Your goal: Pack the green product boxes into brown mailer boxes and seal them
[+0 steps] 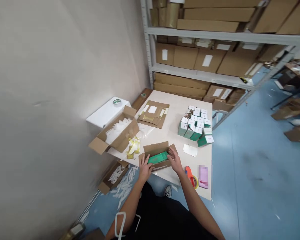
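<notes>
A green box (158, 157) is being held between the left hand (145, 169) and right hand (174, 161), while being enclosed by a carton (156, 148); the counter (176, 103) beyond is being occupied by white-topped boxes (197, 134).

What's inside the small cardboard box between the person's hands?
The cardboard box holds a green carton. Whatever lies beneath the carton is covered, so I can't tell.

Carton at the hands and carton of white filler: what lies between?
A small yellow-and-white heap lies between them on the table, shown in the head view.
</notes>
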Motion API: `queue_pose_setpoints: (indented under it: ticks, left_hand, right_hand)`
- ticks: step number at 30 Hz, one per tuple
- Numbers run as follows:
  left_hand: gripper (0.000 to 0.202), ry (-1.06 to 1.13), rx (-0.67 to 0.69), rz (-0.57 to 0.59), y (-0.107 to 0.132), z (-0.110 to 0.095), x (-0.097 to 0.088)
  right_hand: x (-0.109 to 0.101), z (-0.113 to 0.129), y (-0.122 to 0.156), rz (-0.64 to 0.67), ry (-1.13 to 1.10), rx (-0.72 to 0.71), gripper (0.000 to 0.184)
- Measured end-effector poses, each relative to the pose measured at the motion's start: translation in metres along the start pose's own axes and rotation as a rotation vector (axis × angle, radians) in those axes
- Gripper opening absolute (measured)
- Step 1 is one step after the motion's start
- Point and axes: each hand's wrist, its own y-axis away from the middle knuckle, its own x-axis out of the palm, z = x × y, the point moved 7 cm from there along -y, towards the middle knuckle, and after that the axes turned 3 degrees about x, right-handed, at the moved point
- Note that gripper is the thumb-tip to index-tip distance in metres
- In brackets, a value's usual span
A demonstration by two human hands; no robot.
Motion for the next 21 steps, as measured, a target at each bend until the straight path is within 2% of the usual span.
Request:
queue_pose_setpoints:
  ticks: [5,10,16,21]
  left_hand:
    - [0.016,-0.018,-0.126,-0.184,0.035,0.035,-0.054]
    - [0.017,-0.010,-0.243,-0.280,0.062,0.080,-0.095]
    - [0.020,0.016,-0.295,-0.351,0.066,0.125,-0.133]
    - [0.020,0.003,-0.263,-0.345,0.058,0.148,-0.158]
  right_hand:
    - [0.084,0.021,-0.022,0.242,0.017,-0.062,0.064]
    - [0.168,0.052,-0.040,0.393,0.106,-0.170,0.062]
    - [0.251,0.085,-0.082,0.455,0.353,-0.318,0.057]
    - [0.320,0.090,-0.139,0.502,0.537,-0.378,0.053]
